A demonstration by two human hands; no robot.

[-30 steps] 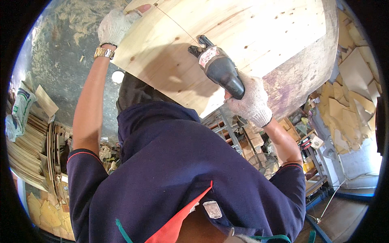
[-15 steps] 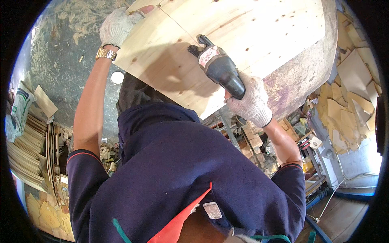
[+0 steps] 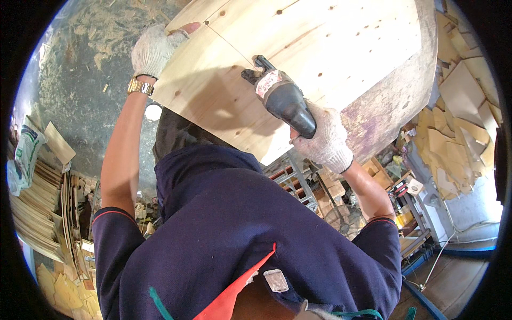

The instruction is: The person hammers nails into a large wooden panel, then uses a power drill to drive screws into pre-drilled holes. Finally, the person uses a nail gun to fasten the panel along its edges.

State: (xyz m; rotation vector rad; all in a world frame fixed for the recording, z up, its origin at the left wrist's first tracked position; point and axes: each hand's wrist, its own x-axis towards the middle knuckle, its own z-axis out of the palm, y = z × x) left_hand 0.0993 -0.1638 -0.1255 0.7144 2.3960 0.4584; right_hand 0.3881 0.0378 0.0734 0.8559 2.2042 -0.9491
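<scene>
The right hand point(image 3: 322, 137) is closed around the rear of a black handheld power tool point(image 3: 285, 98), whose long axis points forward and leftward from that hand, away from the body. The tool's forked nose sits over a pale plywood sheet point(image 3: 341, 58), at the near end of a thin dark line point(image 3: 228, 42); whether the nose presses on the wood I cannot tell. From there the line runs forward and leftward, nearly carrying on the tool's own axis, to a dark knot point(image 3: 206, 23) just beside the left hand's thumb.

The left hand point(image 3: 153, 52) is thus nearer the line's far end, while the right is nearer its tool end. The left hand lies at the sheet's left edge, thumb laid over the top face; its other fingers are mostly hidden, so how far it closes I cannot tell. Right of the right hand, a worn surface point(image 3: 389, 109) shows beyond the sheet.
</scene>
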